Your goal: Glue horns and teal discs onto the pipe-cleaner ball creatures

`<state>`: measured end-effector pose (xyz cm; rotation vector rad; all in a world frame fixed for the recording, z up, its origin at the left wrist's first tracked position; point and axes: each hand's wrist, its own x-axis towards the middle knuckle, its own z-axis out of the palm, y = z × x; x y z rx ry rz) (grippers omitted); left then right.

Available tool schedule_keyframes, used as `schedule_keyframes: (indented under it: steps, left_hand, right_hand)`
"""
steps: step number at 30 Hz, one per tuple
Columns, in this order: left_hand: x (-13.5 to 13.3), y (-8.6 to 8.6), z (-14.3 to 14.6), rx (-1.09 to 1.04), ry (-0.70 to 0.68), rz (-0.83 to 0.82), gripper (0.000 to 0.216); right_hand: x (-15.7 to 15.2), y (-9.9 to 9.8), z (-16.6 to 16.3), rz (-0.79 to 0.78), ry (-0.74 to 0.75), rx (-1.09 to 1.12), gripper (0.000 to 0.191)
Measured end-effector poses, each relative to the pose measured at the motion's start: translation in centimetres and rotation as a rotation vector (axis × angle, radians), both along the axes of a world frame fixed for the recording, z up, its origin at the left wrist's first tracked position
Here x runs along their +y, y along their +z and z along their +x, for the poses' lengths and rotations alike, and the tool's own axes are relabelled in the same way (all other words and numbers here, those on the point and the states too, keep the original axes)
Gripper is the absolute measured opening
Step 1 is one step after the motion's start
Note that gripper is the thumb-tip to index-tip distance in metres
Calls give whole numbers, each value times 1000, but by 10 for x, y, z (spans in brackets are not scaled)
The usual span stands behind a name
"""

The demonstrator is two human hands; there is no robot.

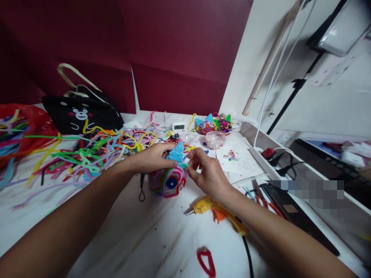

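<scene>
A round toy (166,183) wound from coloured pipe cleaners, with a blue eye on its front, rests on the white table (136,239). A light blue pipe-cleaner cone (176,153) stands on top of it. My left hand (152,157) is closed on the cone's left side. My right hand (206,173) pinches the cone's base from the right, where a teal pipe cleaner end shows.
A heap of loose pipe cleaners (87,152) covers the table's left. A yellow glue gun (213,210) lies under my right forearm, a red loop (207,262) near the front. A black bag (81,112), small clock (178,126), finished toys (214,124) and a clear ball (215,139) stand behind.
</scene>
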<state>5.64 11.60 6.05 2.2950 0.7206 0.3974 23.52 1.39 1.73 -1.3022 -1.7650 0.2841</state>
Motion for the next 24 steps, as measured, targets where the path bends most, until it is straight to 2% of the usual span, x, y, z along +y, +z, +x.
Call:
schedule_keyframes:
  steps: [8, 20, 24]
  left_hand:
    - [-1, 2, 0, 7, 41, 2, 20]
    - [1, 1, 0, 42, 13, 57, 19]
    - [1, 0, 0, 40, 15, 45, 21]
  right_hand:
    - [-2, 1, 1, -24, -17, -22, 29]
    - [-5, 5, 1, -35, -37, -50, 33]
    - [-11, 7, 1, 41, -55, -54, 26]
